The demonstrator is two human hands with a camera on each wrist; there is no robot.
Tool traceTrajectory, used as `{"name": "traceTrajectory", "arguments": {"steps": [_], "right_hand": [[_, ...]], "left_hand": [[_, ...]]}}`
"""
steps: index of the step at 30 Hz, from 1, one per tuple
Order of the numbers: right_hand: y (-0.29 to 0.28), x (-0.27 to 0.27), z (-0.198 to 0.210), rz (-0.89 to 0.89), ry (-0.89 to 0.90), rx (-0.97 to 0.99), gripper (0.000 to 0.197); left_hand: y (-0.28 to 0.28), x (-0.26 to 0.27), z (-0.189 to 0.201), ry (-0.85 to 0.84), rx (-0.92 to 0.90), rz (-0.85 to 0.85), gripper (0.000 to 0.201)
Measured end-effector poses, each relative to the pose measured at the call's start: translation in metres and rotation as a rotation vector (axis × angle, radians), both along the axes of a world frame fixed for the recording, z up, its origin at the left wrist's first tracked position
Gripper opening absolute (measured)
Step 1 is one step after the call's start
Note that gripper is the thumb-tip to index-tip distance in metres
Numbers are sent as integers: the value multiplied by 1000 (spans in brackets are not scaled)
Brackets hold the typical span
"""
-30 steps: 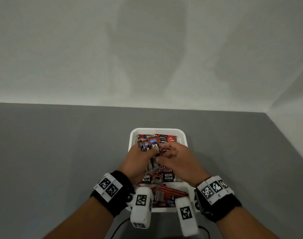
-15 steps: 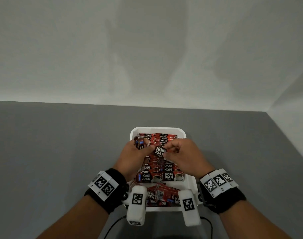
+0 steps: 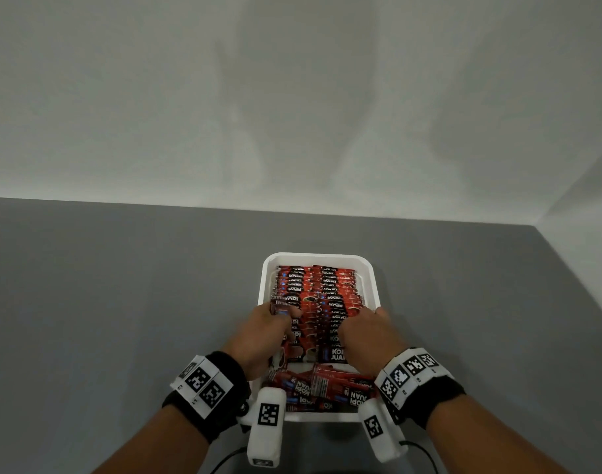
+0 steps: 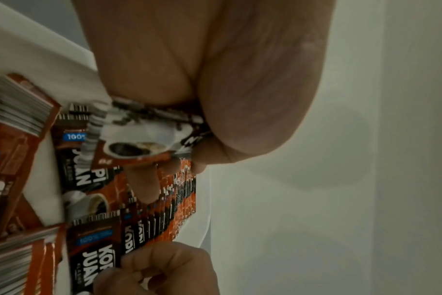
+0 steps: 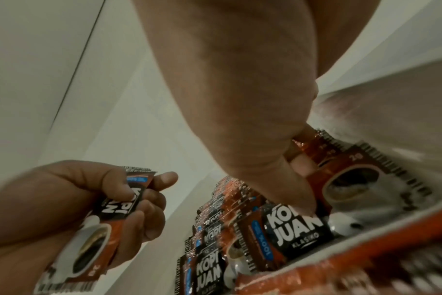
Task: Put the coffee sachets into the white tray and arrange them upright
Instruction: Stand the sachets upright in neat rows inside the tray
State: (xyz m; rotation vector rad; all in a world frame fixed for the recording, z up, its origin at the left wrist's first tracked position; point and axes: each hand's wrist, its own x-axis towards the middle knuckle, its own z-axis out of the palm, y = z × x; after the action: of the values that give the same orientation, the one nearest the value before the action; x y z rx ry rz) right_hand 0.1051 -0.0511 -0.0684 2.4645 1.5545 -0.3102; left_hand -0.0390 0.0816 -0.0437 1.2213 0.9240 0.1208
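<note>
The left hand [image 3: 270, 331] is clamped on 1 sachet [image 5: 109, 211], pinched between thumb and fingers just above the left rows. The right hand [image 3: 368, 340] is curled with its fingertips [image 5: 300, 201] pressing down among the standing sachets [image 3: 322, 295] at the right side of the tray [image 3: 369, 278]; whether it actually grips one I cannot tell.

To do this step well, I would use the right fingers to part the row and keep its neighbours from toppling, then slide the held sachet edge-down into the gap, printed face matching the others, and let go only once it is wedged. The packets are thin and slippery, so a loose row may fan over.

A few loose sachets [image 3: 322, 388] lie flat at the near end of the tray and need standing next.

The tray sits on a plain grey table [image 3: 121, 285], which meets pale walls [image 3: 292, 97] at a corner on the right.
</note>
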Motion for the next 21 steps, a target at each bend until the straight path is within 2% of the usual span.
{"name": "traceTrajectory", "arguments": {"steps": [3, 10, 12, 15, 19, 21], "right_hand": [[3, 0, 2, 11, -24, -14, 25], [9, 0, 9, 17, 7, -34, 19], [8, 3, 13, -3, 63, -22, 13], [4, 9, 25, -164, 361, 156, 2], [2, -1, 47, -294, 842, 455, 5], [2, -6, 50, -300, 901, 542, 9]], "left_hand": [[-1, -2, 1, -45, 29, -57, 27], [0, -3, 1, -56, 136, -101, 26], [3, -3, -2, -51, 143, -100, 26], [6, -4, -3, -86, 128, -44, 23], [2, 0, 4, -201, 32, -35, 27], [1, 2, 6, -232, 18, -16, 24]]}}
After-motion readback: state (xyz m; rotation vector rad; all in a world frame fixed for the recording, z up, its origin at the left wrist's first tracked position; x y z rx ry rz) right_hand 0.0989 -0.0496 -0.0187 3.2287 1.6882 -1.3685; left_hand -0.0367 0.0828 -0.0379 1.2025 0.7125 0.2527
